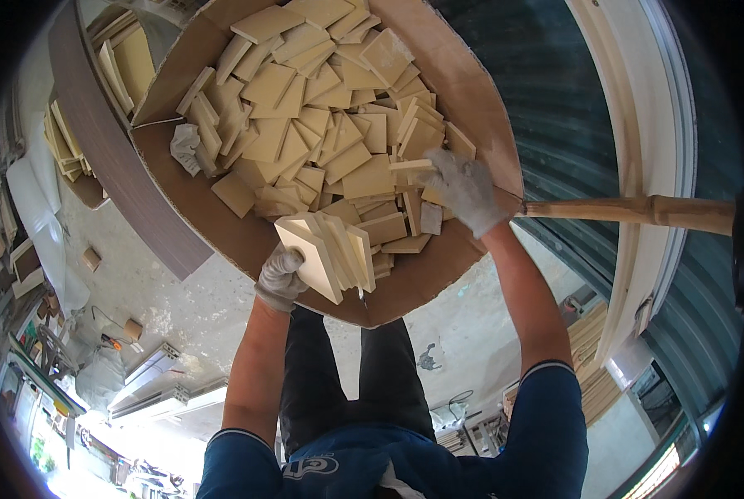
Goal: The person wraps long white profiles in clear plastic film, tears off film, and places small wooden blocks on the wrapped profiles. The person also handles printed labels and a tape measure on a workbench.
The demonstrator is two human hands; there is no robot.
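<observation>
A large cardboard box in front of me is filled with loose, pale yellow rectangular boards. My left hand, in a light work glove, grips a stack of several such boards at the box's near edge; the boards stand on edge, fanned slightly apart. Over the right part of the box, my gloved right hand is closed on a single small board, seen nearly edge-on. That hand's fingertips are partly hidden behind the glove.
Crumpled white paper lies at the box's left inside. A long brown panel passes left of the box. A bamboo pole reaches in from the right, before a green corrugated wall. More boards stand at far left.
</observation>
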